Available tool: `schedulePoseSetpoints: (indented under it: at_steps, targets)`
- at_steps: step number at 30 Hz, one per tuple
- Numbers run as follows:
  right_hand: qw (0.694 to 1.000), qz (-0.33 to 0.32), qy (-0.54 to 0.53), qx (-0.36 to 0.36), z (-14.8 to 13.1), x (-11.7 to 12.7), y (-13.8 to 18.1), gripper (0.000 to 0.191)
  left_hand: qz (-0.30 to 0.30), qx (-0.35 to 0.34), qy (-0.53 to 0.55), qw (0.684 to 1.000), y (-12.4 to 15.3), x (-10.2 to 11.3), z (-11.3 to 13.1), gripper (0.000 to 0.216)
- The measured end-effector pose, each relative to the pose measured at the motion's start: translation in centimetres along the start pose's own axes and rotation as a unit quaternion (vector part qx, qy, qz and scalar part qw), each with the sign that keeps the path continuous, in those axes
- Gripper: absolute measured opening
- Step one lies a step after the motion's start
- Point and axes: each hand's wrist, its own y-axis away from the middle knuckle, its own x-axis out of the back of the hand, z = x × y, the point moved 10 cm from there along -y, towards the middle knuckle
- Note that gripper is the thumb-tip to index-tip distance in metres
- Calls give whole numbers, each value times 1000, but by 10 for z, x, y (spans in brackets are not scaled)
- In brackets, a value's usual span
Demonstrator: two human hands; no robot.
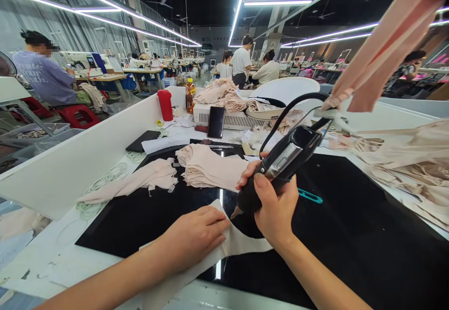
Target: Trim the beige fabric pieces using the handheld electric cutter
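Note:
My right hand (271,202) is closed around a black corded hand tool (280,162), its pointed tip aimed down at the edge of a pale fabric piece (242,242) on the black work mat (351,226). My left hand (196,235) lies flat on that fabric, fingers together, pressing it to the mat just left of the tool tip. The tool's cable loops up and to the right. A stack of beige fabric pieces (206,165) sits behind my hands, with a looser beige piece (140,181) to its left.
A teal pen-like item (310,196) lies on the mat right of my hand. A phone (216,122), red cup (165,104), bottle (190,95) and fabric heaps stand at the back. A white partition (80,160) borders the left. Beige fabric piles (410,169) sit right. People work at distant tables.

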Motion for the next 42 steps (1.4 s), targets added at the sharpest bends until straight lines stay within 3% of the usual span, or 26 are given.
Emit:
schedulePoseSetpoints:
  at_steps: [21, 28, 35, 42]
  targets:
    - [1000, -2, 9, 2, 1, 0, 4, 33, -3, -1, -26, 1000, 1, -2, 5, 20]
    - [1000, 26, 14, 5, -16, 16, 3, 37, 10, -38, -39, 998, -1, 6, 16, 21]
    - [999, 38, 38, -3, -26, 35, 9, 44, -6, -18, 28, 999, -9, 0, 29, 20]
    - [998, 30, 53, 4, -38, 45, 22, 38, -30, 12, 36, 999, -12, -17, 29, 20]
